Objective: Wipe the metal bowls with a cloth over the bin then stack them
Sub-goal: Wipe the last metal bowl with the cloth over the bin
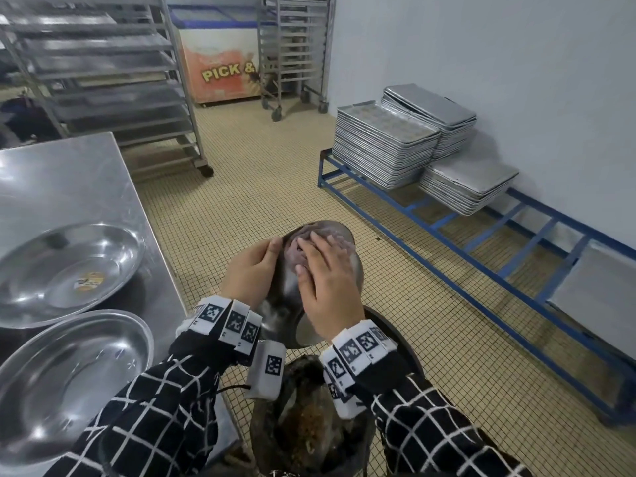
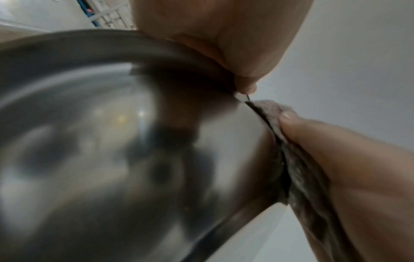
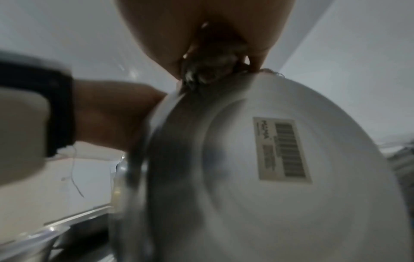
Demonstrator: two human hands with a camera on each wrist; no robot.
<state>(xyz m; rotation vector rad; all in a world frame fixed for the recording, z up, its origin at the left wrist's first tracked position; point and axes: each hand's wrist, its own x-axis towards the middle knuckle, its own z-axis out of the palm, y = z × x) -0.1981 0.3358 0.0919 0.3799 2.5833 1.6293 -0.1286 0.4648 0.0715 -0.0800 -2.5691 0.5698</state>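
Note:
I hold a metal bowl [image 1: 284, 304] on edge above the black bin [image 1: 399, 342], which has brown waste in it. My left hand [image 1: 251, 270] grips the bowl's rim, thumb on its edge [image 2: 224, 44]; the left wrist view shows the shiny inside [image 2: 100, 141]. My right hand [image 1: 327, 280] lies over the far upper rim and holds a grey-pink cloth [image 1: 297, 251] against it. The cloth [image 2: 302, 173] folds over the rim under that hand's fingers [image 2: 358, 177]. The right wrist view shows the bowl's underside [image 3: 235, 203] with a barcode label and the cloth [image 3: 212, 70] bunched in my palm.
Two more metal bowls [image 1: 69, 270] [image 1: 69, 380] sit side by side on the steel table [image 1: 69, 180] to my left. Stacks of baking trays [image 1: 385, 146] rest on a low blue rack [image 1: 481, 242] along the right wall. A wheeled tray trolley [image 1: 113, 80] and a chest freezer [image 1: 220, 63] stand behind.

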